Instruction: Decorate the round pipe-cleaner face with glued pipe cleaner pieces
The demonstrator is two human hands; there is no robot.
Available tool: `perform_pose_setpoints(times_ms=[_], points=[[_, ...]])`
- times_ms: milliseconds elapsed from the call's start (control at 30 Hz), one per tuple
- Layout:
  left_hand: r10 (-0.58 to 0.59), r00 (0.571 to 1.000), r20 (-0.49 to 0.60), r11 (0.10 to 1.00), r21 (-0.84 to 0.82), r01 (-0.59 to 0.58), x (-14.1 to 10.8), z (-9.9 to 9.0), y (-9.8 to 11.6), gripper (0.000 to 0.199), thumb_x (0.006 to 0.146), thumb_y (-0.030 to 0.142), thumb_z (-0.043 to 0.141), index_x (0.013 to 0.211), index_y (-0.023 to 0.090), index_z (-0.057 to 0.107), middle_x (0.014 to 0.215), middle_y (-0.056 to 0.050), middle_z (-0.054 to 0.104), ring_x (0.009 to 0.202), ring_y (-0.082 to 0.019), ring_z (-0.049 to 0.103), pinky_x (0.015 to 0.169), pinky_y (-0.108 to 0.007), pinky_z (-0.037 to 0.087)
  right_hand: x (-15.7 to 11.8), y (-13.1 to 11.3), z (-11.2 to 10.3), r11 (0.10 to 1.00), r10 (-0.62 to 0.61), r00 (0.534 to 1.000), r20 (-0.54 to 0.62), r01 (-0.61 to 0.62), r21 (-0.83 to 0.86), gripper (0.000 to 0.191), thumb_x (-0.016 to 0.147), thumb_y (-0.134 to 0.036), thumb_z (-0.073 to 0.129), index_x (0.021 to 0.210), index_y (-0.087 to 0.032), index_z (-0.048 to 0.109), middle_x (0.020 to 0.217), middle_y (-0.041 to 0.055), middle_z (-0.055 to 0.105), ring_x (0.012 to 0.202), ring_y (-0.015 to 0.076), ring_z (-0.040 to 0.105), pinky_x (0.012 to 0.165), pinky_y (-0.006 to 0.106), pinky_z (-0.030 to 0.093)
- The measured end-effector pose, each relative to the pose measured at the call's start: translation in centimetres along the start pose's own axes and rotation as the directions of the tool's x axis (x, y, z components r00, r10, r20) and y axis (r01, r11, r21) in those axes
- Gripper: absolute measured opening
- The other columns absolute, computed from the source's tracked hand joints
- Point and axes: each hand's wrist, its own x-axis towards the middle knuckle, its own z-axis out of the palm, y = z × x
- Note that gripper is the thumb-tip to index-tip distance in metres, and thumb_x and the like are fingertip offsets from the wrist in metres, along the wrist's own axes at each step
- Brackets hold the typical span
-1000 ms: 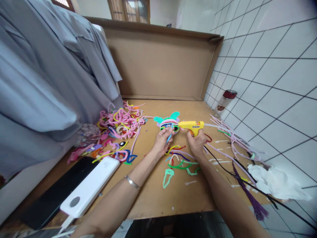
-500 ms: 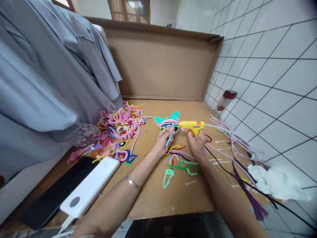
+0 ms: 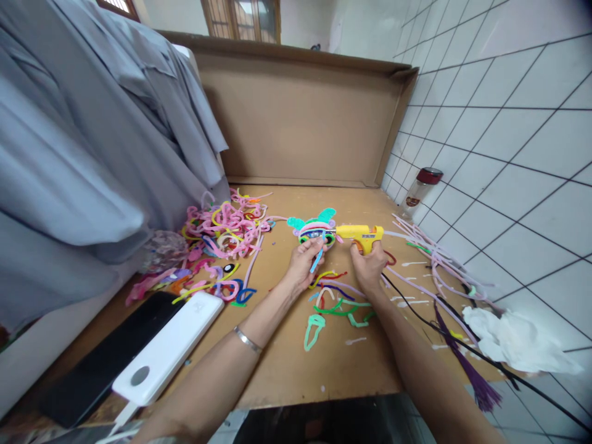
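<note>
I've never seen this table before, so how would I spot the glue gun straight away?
Start at the big cardboard panel behind the table, then come forward to the right hand. The glue gun is in its grip, nozzle toward the colourful figure. It is bright yellow and pistol-shaped, unlike the thin, bendy strands lying nearby.

Head-worn view — looking forward, down at hands.
</note>
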Motion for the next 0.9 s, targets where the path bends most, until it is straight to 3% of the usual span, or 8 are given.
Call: perform_pose_setpoints(times_ms=[267,400,600,900], points=[[0.022,0.999,-0.029,1.000,0.000,-0.022,0.1,0.0,0.3,0.030,0.056,0.027,0.087,0.072,0.012,0.066,0.058,0.002,0.060,0.046,-0.003,0.047,0.043,-0.014,0.035,0.1,-0.2,-0.2,0.999,0.027,0.999,0.019,-0.028,0.041,0.018,0.070,-0.040,0.054,0.073,-0.022,0.051,0.062,0.0035,0.061,0.062,0.0220,0.059,0.060,0.031,0.044],[0.094,0.995,-0.026,0.996,-0.005,-0.095,0.4,-0.4,1.0,0.031,0.059,0.031,0.086,0.075,0.013,0.066,0.059,0.003,0.060,0.044,-0.003,0.044,0.041,-0.015,0.033,0.0,-0.6,-0.3,0.997,0.039,0.999,0.016,-0.040,0.065,0.017,0.068,-0.038,0.056,0.073,-0.022,0.051,0.063,0.0036,0.061,0.062,0.0216,0.059,0.061,0.032,0.045],[0.200,0.978,-0.053,0.977,-0.065,-0.203,0.9,-0.8,2.1,0.034,0.056,0.031,0.087,0.069,0.013,0.061,0.053,0.007,0.056,0.038,0.001,0.034,0.038,-0.014,0.028,-1.1,-1.5,-0.6,0.982,-0.107,0.984,0.143,0.082,0.167,0.013,0.067,-0.034,0.057,0.073,-0.022,0.054,0.062,0.0006,0.061,0.058,0.0177,0.056,0.058,0.029,0.046],[0.222,0.971,-0.094,0.965,-0.118,-0.232,1.2,-1.3,2.5,0.032,0.060,0.030,0.085,0.072,0.014,0.060,0.057,0.007,0.058,0.037,0.001,0.034,0.035,-0.014,0.023,-1.6,-1.6,-0.6,0.966,-0.207,0.964,0.164,0.175,0.192,0.011,0.067,-0.030,0.055,0.073,-0.021,0.056,0.058,-0.0014,0.055,0.053,0.0153,0.049,0.052,0.026,0.043]])
